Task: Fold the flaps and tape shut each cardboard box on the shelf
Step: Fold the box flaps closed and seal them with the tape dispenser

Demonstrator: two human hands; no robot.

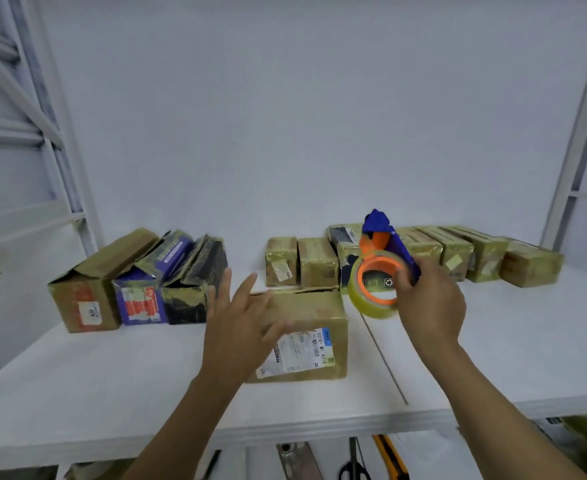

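A brown cardboard box (311,313) with a white shipping label lies in the middle of the white shelf (112,393), its top flaps folded down. My left hand (236,327) lies over the box's left part with fingers spread and straight. My right hand (430,303) grips a blue tape dispenser (384,237) that carries an orange-cored roll of clear tape (371,292), held in the air just right of the box's far corner.
Three boxes (139,282) with loose or opened flaps stand at the back left. A row of several taped boxes (451,252) runs along the back right. White rack uprights frame both sides. Scissors (354,469) and a yellow cutter (391,455) lie on the level below.
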